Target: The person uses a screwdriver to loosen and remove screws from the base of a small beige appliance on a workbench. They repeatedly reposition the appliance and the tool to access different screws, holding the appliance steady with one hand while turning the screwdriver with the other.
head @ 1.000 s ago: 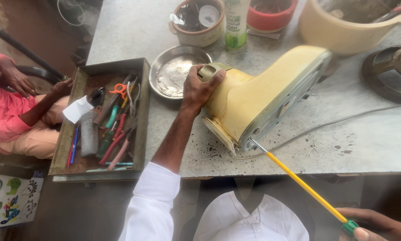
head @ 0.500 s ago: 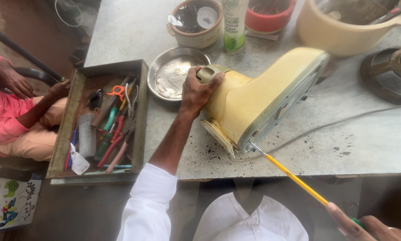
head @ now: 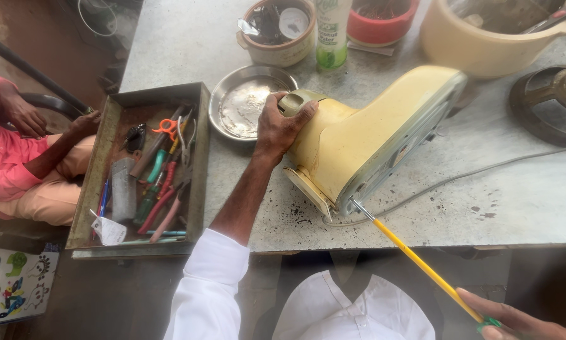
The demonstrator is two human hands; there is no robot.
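Note:
A pale yellow appliance base point(head: 365, 135) lies on its side on the grey worktop point(head: 188, 44). My left hand point(head: 281, 123) grips its rounded end, near a green knob. My right hand point(head: 516, 321), at the bottom right, holds a long yellow-shafted screwdriver point(head: 415, 258). The metal tip touches the underside edge of the appliance base near the front table edge.
A metal tray of tools point(head: 144, 170) sits at the left, with pliers and screwdrivers inside. A round steel plate point(head: 245, 101), a pot of small parts point(head: 276, 28), a bottle point(head: 332, 31), a red bowl point(head: 380, 22) and a cream jar point(head: 484, 38) stand behind. A person in pink point(head: 18, 157) sits at the left. A grey cord point(head: 472, 173) runs right.
My right hand has come further into view at the bottom right. A white tag has dropped from the top of the tool tray to its near end. My left hand stays put.

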